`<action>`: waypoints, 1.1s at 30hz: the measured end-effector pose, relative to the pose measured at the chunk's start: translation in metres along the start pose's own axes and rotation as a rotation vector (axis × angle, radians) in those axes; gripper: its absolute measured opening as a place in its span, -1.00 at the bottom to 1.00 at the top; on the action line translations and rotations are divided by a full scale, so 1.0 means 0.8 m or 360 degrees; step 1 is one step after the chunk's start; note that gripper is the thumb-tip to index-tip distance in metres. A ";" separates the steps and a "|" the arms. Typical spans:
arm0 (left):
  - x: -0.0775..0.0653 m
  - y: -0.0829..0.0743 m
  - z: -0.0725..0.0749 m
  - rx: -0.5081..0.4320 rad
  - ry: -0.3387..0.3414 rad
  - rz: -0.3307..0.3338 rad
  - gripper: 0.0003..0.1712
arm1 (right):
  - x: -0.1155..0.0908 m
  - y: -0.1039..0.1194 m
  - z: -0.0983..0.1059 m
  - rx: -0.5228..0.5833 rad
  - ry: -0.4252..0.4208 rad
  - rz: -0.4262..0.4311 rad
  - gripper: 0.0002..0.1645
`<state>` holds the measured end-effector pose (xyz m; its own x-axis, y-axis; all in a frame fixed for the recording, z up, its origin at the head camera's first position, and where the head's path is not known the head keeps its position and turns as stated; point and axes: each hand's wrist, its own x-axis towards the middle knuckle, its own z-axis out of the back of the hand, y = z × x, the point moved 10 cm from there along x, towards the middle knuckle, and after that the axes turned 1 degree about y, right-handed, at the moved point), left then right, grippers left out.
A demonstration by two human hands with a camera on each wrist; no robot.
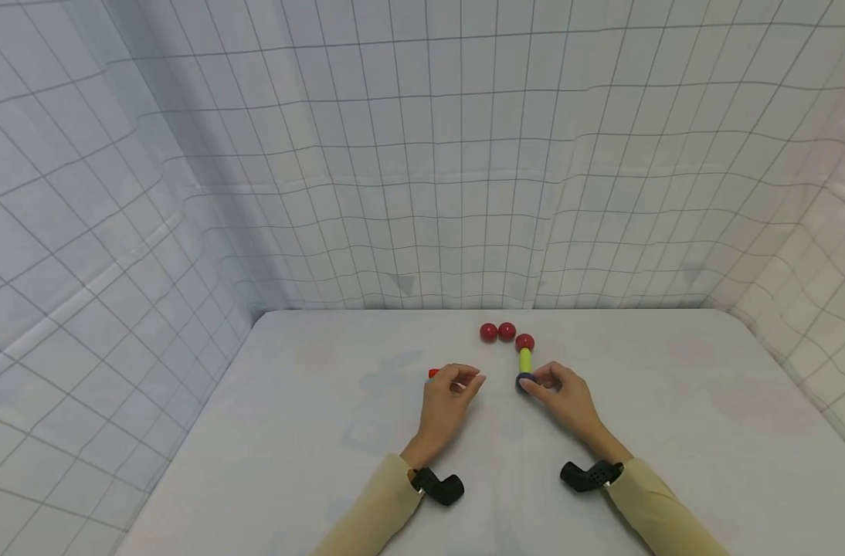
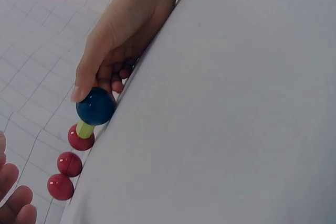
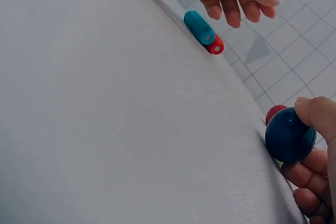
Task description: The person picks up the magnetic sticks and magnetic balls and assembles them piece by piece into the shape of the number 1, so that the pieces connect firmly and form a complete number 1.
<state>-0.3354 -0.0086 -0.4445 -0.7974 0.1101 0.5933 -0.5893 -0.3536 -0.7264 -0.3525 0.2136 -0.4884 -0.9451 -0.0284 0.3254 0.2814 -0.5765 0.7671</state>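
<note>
In the head view my right hand [image 1: 565, 398] pinches a dark blue ball [image 2: 95, 106] between thumb and fingers. From that ball a short yellow-green stick [image 1: 525, 361] runs away from me, and a red ball [image 1: 524, 342] sits at its far end. My left hand [image 1: 445, 405] hovers to the left, fingers loosely bent and holding nothing. Beneath and beside its fingers, a teal cylinder [image 3: 198, 26] and a red cylinder [image 3: 216, 46] lie side by side; in the head view the left hand hides most of them.
Two more red balls, one on the left [image 1: 488, 333] and one on the right [image 1: 507, 331], lie side by side just beyond the stick. The white table [image 1: 290, 432] ends at a checked curtain [image 1: 422, 193] behind and along the sides.
</note>
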 end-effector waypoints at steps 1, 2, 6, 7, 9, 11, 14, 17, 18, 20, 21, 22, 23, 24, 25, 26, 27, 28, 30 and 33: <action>0.001 0.001 0.006 0.0018 -0.0021 -0.0019 -0.84 | 0.000 0.001 0.000 0.0002 0.0001 0.0009 -0.71; 0.002 0.002 0.012 0.0043 -0.0038 -0.0033 -0.84 | 0.000 0.002 0.000 0.0000 -0.0001 0.0011 -0.71; 0.004 0.009 0.033 0.0140 -0.0079 -0.0058 -0.86 | 0.000 0.002 0.000 -0.0018 -0.0001 0.0006 -0.73; 0.004 0.011 0.037 0.0168 -0.0081 -0.0052 -0.86 | 0.000 0.001 0.000 -0.0022 -0.0001 0.0001 -0.73; 0.005 0.016 0.044 0.0237 -0.0080 -0.0030 -0.87 | 0.000 0.000 -0.001 -0.0028 0.0005 -0.0013 -0.72; 0.006 0.021 0.050 0.0318 -0.0066 -0.0001 -0.85 | 0.000 0.000 -0.001 -0.0024 0.0007 -0.0015 -0.72; 0.008 0.027 0.055 0.0420 -0.0020 0.0012 -0.84 | 0.000 0.001 -0.001 -0.0017 0.0013 -0.0024 -0.71; 0.010 0.030 0.058 0.0478 0.0050 0.0002 -0.82 | 0.000 0.001 0.000 -0.0012 0.0017 -0.0033 -0.71; 0.010 0.031 0.058 0.0497 0.0071 -0.0002 -0.80 | 0.000 0.001 0.000 -0.0010 0.0015 -0.0041 -0.71; 0.010 0.035 0.058 0.0519 0.0118 -0.0001 -0.75 | 0.000 0.001 0.001 -0.0004 0.0009 -0.0041 -0.71; 0.010 0.036 0.057 0.0534 0.0141 -0.0008 -0.73 | 0.000 0.001 0.001 -0.0004 0.0009 -0.0043 -0.71; 0.009 0.037 0.056 0.0547 0.0161 -0.0020 -0.71 | -0.001 0.002 0.001 -0.0003 0.0007 -0.0040 -0.71; 0.009 0.038 0.055 0.0562 0.0179 -0.0024 -0.69 | -0.001 0.002 0.002 -0.0003 0.0006 -0.0039 -0.72; 0.009 0.039 0.054 0.0575 0.0195 -0.0033 -0.68 | 0.000 0.002 0.002 -0.0004 0.0003 -0.0037 -0.72; 0.009 0.039 0.053 0.0581 0.0213 -0.0039 -0.67 | 0.000 0.002 0.002 -0.0005 0.0001 -0.0036 -0.72; 0.008 0.039 0.052 0.0594 0.0227 -0.0048 -0.67 | 0.000 0.002 0.001 -0.0006 -0.0001 -0.0035 -0.72; 0.008 0.039 0.051 0.0602 0.0238 -0.0053 -0.66 | 0.000 0.002 0.001 -0.0010 -0.0002 -0.0032 -0.72; 0.008 0.039 0.051 0.0610 0.0246 -0.0055 -0.66 | 0.000 0.002 0.001 -0.0013 -0.0002 -0.0028 -0.73; 0.007 0.040 0.050 0.0622 0.0256 -0.0057 -0.65 | 0.000 0.002 0.001 -0.0015 -0.0008 -0.0022 -0.73; 0.006 0.037 0.050 0.0633 0.0254 -0.0090 -0.65 | 0.000 0.003 0.000 -0.0015 -0.0008 -0.0012 -0.73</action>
<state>-0.3514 -0.0559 -0.4489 -0.7937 0.2710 0.5446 -0.5618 -0.6700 -0.4852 -0.3521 0.2126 -0.4866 -0.9465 -0.0200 0.3221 0.2725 -0.5842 0.7645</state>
